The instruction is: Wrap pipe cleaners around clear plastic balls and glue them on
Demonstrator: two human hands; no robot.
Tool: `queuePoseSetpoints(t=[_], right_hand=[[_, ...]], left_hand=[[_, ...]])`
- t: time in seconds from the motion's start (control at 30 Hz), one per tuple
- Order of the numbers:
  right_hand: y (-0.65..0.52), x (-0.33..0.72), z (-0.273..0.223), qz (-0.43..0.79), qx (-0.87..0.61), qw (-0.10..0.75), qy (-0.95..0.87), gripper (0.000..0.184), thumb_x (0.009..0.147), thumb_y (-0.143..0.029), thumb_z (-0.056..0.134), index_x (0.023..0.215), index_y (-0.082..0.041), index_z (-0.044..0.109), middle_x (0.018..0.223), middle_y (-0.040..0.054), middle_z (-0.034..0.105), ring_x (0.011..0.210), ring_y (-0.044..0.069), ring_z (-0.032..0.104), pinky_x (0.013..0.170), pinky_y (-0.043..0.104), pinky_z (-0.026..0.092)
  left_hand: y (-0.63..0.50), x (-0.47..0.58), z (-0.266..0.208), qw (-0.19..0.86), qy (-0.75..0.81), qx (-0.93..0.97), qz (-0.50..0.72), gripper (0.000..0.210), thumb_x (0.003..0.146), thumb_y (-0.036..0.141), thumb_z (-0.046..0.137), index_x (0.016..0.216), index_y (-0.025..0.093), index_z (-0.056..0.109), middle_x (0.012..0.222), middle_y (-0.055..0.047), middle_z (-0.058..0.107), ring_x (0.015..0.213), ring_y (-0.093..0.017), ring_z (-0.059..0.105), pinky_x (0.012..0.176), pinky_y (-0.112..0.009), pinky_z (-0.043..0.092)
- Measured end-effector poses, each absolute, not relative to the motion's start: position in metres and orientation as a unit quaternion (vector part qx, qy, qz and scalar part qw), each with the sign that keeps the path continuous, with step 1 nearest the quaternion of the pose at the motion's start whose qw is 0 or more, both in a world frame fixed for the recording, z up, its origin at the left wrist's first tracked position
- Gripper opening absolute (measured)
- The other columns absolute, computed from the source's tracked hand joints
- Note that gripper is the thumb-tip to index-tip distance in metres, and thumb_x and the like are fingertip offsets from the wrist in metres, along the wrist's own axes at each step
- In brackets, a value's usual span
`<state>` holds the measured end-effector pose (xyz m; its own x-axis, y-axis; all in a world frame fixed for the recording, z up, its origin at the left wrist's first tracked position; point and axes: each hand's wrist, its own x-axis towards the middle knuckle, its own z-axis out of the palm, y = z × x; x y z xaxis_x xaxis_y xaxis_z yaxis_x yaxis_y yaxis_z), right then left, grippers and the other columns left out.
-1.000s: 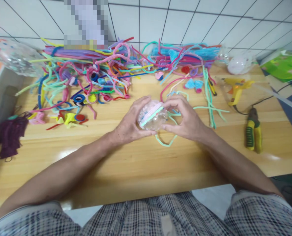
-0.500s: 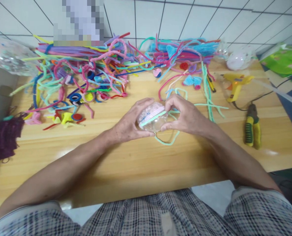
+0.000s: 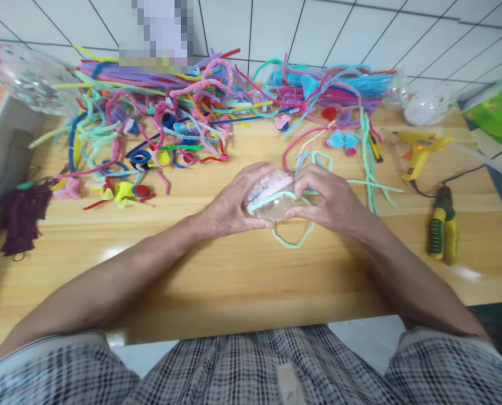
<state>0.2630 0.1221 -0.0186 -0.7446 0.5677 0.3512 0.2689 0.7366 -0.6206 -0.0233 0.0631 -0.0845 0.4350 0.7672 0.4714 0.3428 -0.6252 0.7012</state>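
One clear ball (image 3: 276, 209) between curved fingers (image 3: 310, 175)

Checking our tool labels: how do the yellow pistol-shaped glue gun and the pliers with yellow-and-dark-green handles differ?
Colour: the glue gun is mostly yellow; the pliers have a dark head and two-tone handles.
Shape: the glue gun's single grip angles off its body; the pliers' two handles run side by side.
Place: on the wooden table, the pliers lie nearer the front edge than the glue gun.
Shared: both lie unheld and show yellow.
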Motion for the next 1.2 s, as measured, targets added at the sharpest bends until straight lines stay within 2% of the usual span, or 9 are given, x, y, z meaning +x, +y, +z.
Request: queuePoseSetpoints(t=[0.13,0.3,0.43,0.53,0.73,0.83,0.97,1.1,1.2], right_hand=[[0.121,0.262,-0.019,0.275,-0.220,0.280,-0.893,0.046,0.099,-0.067,0.088,0.090,-0.028,0.065,0.096,0.0035,0.073,0.094,0.026,0.067,0.085,0.040,0.052],[0.117,0.261,-0.017,0.281,-0.238,0.270,-0.890,0.041,0.096,-0.056,0.094,0.089,-0.028,0.066,0.099,0.0040,0.074,0.096,0.027,0.070,0.089,0.042,0.056],[0.109,0.262,-0.010,0.257,-0.282,0.278,-0.881,0.034,0.091,-0.043,0.098,0.103,-0.029,0.069,0.111,0.0061,0.077,0.105,0.031,0.072,0.094,0.048,0.059],[0.104,0.262,-0.006,0.248,-0.287,0.269,-0.885,0.035,0.091,-0.041,0.097,0.107,-0.030,0.069,0.113,0.0068,0.077,0.108,0.032,0.071,0.095,0.050,0.059],[0.101,0.261,-0.005,0.252,-0.266,0.242,-0.899,0.027,0.096,-0.032,0.091,0.097,-0.028,0.064,0.106,0.0055,0.075,0.100,0.029,0.068,0.091,0.046,0.056],[0.099,0.258,-0.005,0.255,-0.264,0.250,-0.896,0.022,0.100,-0.028,0.084,0.092,-0.028,0.064,0.101,0.0046,0.075,0.100,0.029,0.069,0.092,0.046,0.056],[0.096,0.254,-0.006,0.233,-0.282,0.276,-0.889,0.015,0.101,-0.028,0.082,0.097,-0.029,0.068,0.103,0.0052,0.078,0.101,0.030,0.072,0.093,0.047,0.058],[0.097,0.256,-0.007,0.223,-0.284,0.275,-0.891,0.013,0.105,-0.029,0.076,0.097,-0.029,0.066,0.104,0.0052,0.078,0.101,0.028,0.073,0.093,0.045,0.058],[0.098,0.258,-0.007,0.223,-0.295,0.264,-0.891,0.011,0.104,-0.027,0.072,0.097,-0.029,0.064,0.099,0.0046,0.077,0.097,0.027,0.072,0.090,0.043,0.057]], left_hand=[[0.065,-0.024,-0.086,0.261,0.321,0.806,0.423,0.115,0.093,0.079,0.090,0.183,0.028,0.040,0.175,-0.024,0.059,0.167,-0.044,0.057,0.140,-0.063,0.048],[0.065,-0.025,-0.087,0.265,0.346,0.806,0.401,0.123,0.086,0.083,0.093,0.182,0.028,0.042,0.176,-0.024,0.058,0.169,-0.047,0.054,0.141,-0.067,0.045],[0.064,-0.023,-0.087,0.242,0.353,0.805,0.410,0.117,0.092,0.078,0.091,0.182,0.027,0.037,0.177,-0.024,0.055,0.169,-0.045,0.053,0.140,-0.066,0.046],[0.064,-0.018,-0.088,0.210,0.334,0.807,0.439,0.117,0.090,0.077,0.093,0.179,0.030,0.034,0.176,-0.023,0.054,0.170,-0.045,0.051,0.139,-0.068,0.046],[0.062,-0.012,-0.087,0.191,0.307,0.799,0.480,0.096,0.094,0.066,0.094,0.169,0.033,0.043,0.163,-0.018,0.062,0.158,-0.039,0.061,0.132,-0.063,0.055],[0.062,-0.013,-0.087,0.196,0.330,0.796,0.468,0.099,0.092,0.071,0.094,0.168,0.032,0.045,0.162,-0.018,0.063,0.156,-0.040,0.062,0.132,-0.063,0.054],[0.064,-0.017,-0.090,0.200,0.354,0.786,0.466,0.105,0.089,0.081,0.092,0.170,0.032,0.045,0.164,-0.019,0.063,0.156,-0.041,0.063,0.133,-0.063,0.054],[0.065,-0.019,-0.092,0.180,0.368,0.799,0.440,0.127,0.077,0.092,0.093,0.175,0.029,0.042,0.168,-0.023,0.059,0.161,-0.047,0.057,0.136,-0.069,0.049],[0.064,-0.019,-0.092,0.170,0.378,0.805,0.424,0.126,0.081,0.087,0.094,0.178,0.028,0.040,0.170,-0.023,0.059,0.161,-0.048,0.056,0.136,-0.070,0.048]])
